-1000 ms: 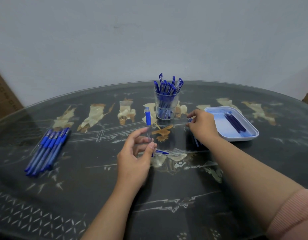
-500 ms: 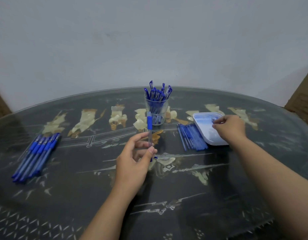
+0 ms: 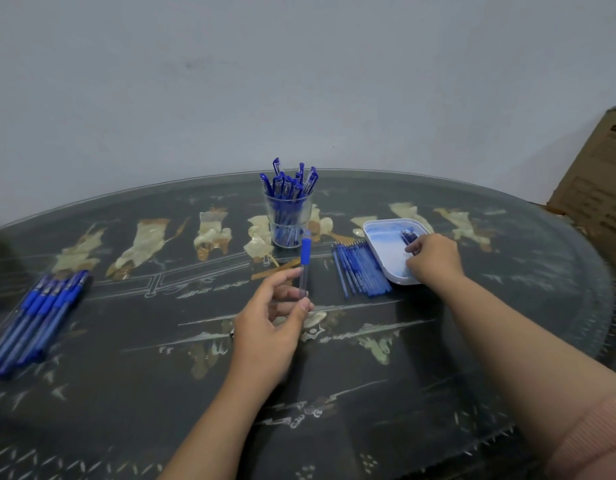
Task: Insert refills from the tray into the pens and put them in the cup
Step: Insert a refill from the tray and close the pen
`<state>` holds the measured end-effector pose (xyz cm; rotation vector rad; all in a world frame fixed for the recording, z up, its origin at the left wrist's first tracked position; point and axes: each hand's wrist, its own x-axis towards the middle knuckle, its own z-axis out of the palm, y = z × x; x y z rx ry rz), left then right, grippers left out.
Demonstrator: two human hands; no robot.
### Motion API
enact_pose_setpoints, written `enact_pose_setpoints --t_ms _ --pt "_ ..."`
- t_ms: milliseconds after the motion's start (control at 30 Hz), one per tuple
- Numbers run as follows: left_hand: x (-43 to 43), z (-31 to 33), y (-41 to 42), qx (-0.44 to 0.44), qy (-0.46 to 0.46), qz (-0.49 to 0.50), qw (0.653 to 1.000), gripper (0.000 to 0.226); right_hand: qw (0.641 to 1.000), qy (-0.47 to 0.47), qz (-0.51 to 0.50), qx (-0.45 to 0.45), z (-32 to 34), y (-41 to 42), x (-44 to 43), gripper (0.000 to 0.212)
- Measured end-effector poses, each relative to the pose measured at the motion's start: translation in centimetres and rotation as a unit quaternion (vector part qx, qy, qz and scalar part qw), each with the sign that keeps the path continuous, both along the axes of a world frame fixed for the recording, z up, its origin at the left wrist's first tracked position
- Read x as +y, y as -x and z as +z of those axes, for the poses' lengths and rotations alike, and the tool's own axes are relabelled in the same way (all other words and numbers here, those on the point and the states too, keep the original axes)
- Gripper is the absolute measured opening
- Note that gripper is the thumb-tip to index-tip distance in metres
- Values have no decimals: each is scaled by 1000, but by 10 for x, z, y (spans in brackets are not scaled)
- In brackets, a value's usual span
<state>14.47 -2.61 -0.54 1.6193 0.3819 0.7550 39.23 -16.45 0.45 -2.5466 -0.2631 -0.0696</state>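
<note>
My left hand [image 3: 272, 318] holds a clear pen barrel with a blue grip [image 3: 304, 263] upright at mid-table. My right hand [image 3: 434, 259] reaches into the white tray [image 3: 381, 244] at the right, fingertips on the dark blue refills [image 3: 408, 237] lying in it; whether it grips one I cannot tell. A clear cup [image 3: 288, 220] full of blue pens stands behind the barrel. A row of blue pen pieces [image 3: 360, 268] lies just left of the tray. Several blue pens [image 3: 40, 313] lie at the far left.
The dark oval table [image 3: 161, 393] has a glass top with pale inlaid figures. A cardboard box [image 3: 597, 181] stands off its far right edge. A plain wall rises behind the table.
My right hand moved from the row of blue pieces rightward into the tray and onto the refills. The left hand kept the barrel upright. The view shifted right.
</note>
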Motion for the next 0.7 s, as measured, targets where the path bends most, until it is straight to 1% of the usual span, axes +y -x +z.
enact_pose_setpoints --t_ms 300,467,567,633,700 --pt "4 -3 0 -16 9 7 1000 43 998 63 -12 -12 3 5 2 39" --pt "5 -4 -1 -20 14 0 1000 40 997 64 -13 -29 7 12 4 30" --pt "4 -4 -1 -24 10 -4 1000 41 999 32 -23 -18 12 16 5 35" --pt "4 -4 0 -24 10 -6 1000 41 999 -26 -37 -16 17 21 7 40" --pt "3 -3 0 -22 10 -8 1000 43 993 -107 -42 -11 25 30 11 44"
